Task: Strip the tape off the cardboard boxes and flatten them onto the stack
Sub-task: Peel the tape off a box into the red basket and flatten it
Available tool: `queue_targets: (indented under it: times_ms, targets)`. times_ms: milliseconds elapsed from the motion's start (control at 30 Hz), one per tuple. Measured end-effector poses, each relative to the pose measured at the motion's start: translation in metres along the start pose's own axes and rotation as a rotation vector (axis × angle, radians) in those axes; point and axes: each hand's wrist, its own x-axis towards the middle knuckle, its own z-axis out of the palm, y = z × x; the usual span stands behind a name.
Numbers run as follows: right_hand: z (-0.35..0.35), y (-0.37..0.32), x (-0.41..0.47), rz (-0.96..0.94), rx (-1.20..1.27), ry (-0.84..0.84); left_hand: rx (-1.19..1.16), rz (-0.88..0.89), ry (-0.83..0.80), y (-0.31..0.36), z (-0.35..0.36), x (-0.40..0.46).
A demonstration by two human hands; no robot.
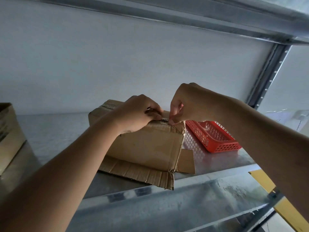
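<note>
Two bare forearms reach in from the near edge, both hands up on the top edge of a brown corrugated cardboard box [147, 143] that sits on the galvanised metal shelf [209, 190]. Left hand [138, 113] lies over the box's top left corner, fingers curled down onto the cardboard, holding it. Right hand [185, 104] is just beside it, thumb and fingertips pinching a bit of clear tape [168, 120] at the top seam; tape is small and hard to make out. Box's bottom flaps are splayed flat on the shelf, one toward the front, a smaller one to the right. Red perforated plastic basket [215, 139] stands just right of the box, something clear and crumpled inside. Second brown cardboard box [8, 131] at far left on the same shelf, well apart. Grey slotted steel upright [267, 72] at the back right, white wall [117, 64] behind.
</note>
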Motion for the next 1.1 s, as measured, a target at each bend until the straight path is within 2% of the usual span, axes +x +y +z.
queue_targets:
  times_ms: [500, 967, 1100]
  targets:
    - [0.003, -0.004, 0.005, -0.024, -0.008, 0.006, -0.02, -0.006, 0.001, -0.005, 0.003, 0.001]
    - [0.017, -0.003, -0.005, -0.125, -0.109, 0.101, -0.016, 0.011, -0.014, -0.008, 0.004, 0.003]
    - [0.01, 0.003, -0.003, -0.077, -0.049, 0.094, -0.018, 0.007, 0.013, -0.005, 0.004, 0.002]
